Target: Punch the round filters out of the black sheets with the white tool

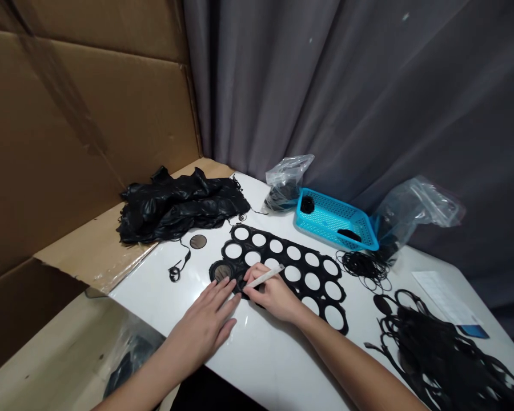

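A grey curtain (325,85) hangs in folds behind a glossy white table (257,377), and a sheet of brown corrugated cardboard (81,125) stands along its left side. On the table lies a black perforated sheet (282,268), matte and rubbery-looking, punched with rows of round holes. Its long axis runs from the person's hands away to the right, sloping toward the table's near edge. To the left sits a crumpled heap of glossy black material (180,208); at the lower right lies a tangled pile of black cut-out strips (437,354), with a printed paper sheet (443,297) beyond it. A turquoise plastic mesh basket (336,220) stands at the back between two clear plastic bags (285,182) (415,208), and a loose tangle of thin black cords (364,268) lies just in front of the right-hand bag.

The left hand (201,325) lies flat, fingers slightly spread, its fingertips (228,283) at the sheet's near edge. The right hand (269,291) pinches a pale slim stick (265,277) between thumb and fingers, its free end pointing up and to the right. Just beside the hands, a brownish mesh disc (223,272) sits in the sheet's end hole. A matching loose disc (197,241) lies on the table, near a small looped black cord (175,273).
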Motion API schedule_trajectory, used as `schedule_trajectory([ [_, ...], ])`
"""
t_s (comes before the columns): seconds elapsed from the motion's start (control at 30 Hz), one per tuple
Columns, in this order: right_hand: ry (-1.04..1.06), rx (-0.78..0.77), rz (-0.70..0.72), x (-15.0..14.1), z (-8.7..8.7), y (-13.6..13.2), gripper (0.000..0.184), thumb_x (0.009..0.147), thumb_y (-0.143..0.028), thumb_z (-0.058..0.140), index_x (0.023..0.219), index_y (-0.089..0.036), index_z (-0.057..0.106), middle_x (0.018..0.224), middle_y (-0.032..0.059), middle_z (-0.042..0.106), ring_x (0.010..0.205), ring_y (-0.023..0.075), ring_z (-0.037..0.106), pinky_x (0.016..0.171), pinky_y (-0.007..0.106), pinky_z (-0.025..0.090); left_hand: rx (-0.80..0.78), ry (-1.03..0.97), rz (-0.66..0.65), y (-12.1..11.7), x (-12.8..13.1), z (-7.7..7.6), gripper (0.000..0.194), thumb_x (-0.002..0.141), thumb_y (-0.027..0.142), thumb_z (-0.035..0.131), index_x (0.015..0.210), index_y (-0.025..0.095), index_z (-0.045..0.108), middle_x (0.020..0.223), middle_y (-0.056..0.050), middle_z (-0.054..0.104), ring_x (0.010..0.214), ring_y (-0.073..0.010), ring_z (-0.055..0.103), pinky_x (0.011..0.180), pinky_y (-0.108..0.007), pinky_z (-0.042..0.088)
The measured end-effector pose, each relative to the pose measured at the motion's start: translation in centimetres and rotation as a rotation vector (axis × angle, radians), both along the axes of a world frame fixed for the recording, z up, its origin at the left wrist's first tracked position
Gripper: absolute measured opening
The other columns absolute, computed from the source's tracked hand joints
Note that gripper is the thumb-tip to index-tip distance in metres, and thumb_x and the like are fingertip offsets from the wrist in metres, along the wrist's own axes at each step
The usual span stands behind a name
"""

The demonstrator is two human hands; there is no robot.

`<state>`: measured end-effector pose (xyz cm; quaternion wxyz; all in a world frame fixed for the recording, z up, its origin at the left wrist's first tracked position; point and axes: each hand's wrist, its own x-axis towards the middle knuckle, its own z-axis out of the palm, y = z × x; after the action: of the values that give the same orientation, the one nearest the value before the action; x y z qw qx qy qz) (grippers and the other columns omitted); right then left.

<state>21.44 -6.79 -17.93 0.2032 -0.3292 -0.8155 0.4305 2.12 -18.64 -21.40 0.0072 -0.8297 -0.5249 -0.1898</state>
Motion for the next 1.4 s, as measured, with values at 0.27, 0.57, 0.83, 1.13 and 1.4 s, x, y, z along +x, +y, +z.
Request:
schedule_trajectory([
  [0.27, -0.211, 0.388, 0.034, -0.3, -1.0, -2.9, 0.024, 0.089, -0.003, 0.046, 0.102, -0.019, 0.059, 0.112, 0.0140, 0.062, 0.102, 0.0282, 0.054, 0.087, 0.043, 0.046, -0.006, -0.002, 0.029, 0.2, 0.1, -0.2, 0.042, 0.095, 0.020, 0.053, 0.137, 0.020, 0.054, 0.158, -0.017, 0.035, 0.143, -0.0363, 0.037, 0.111, -0.054, 0.041],
  [0.57, 0.006, 0.185, -0.380, 2.1, 0.7, 3.8, 0.016, 0.097, -0.028, 0.046, 0.093, -0.022, 0.060, 0.088, 0.0025, 0.065, 0.070, 0.0179, 0.057, 0.066, 0.030, 0.042, 0.001, -0.027, 0.039, 0.0, 0.2, 0.1, 0.041, 0.096, 0.021, 0.054, 0.136, 0.023, 0.055, 0.158, -0.013, 0.037, 0.143, -0.0349, 0.038, 0.112, -0.052, 0.040],
  [0.83, 0.066, 0.080, 0.036, -4.1, -0.1, 1.3, 0.014, 0.094, -0.020, 0.050, 0.090, -0.022, 0.062, 0.090, 0.0009, 0.066, 0.088, 0.0175, 0.061, 0.079, 0.029, 0.045, 0.111, -0.083, 0.216, -0.7, -1.5, -0.1, 0.036, 0.101, 0.030, 0.047, 0.132, 0.016, 0.059, 0.136, -0.015, 0.059, 0.127, -0.0301, 0.056, 0.106, -0.044, 0.049],
  [1.13, 0.033, 0.001, 0.103, -4.7, -0.1, 0.6, 0.015, 0.091, -0.017, 0.057, 0.076, -0.021, 0.055, 0.103, 0.0007, 0.059, 0.092, 0.0157, 0.057, 0.087, 0.030, 0.043, 0.101, -0.030, 0.203, -1.0, -1.7, -0.5, 0.037, 0.102, 0.027, 0.044, 0.135, 0.014, 0.057, 0.139, -0.016, 0.058, 0.131, -0.0293, 0.054, 0.108, -0.043, 0.048],
  [1.4, 0.023, -0.005, 0.098, -5.1, 0.1, 0.5, 0.021, 0.090, -0.016, 0.058, 0.071, -0.021, 0.052, 0.099, 0.0007, 0.056, 0.094, 0.0163, 0.056, 0.087, 0.030, 0.043, 0.111, 0.002, 0.198, -1.0, -1.8, -1.0, 0.035, 0.102, 0.023, 0.043, 0.132, 0.012, 0.058, 0.138, -0.017, 0.059, 0.132, -0.0295, 0.053, 0.107, -0.044, 0.049],
])
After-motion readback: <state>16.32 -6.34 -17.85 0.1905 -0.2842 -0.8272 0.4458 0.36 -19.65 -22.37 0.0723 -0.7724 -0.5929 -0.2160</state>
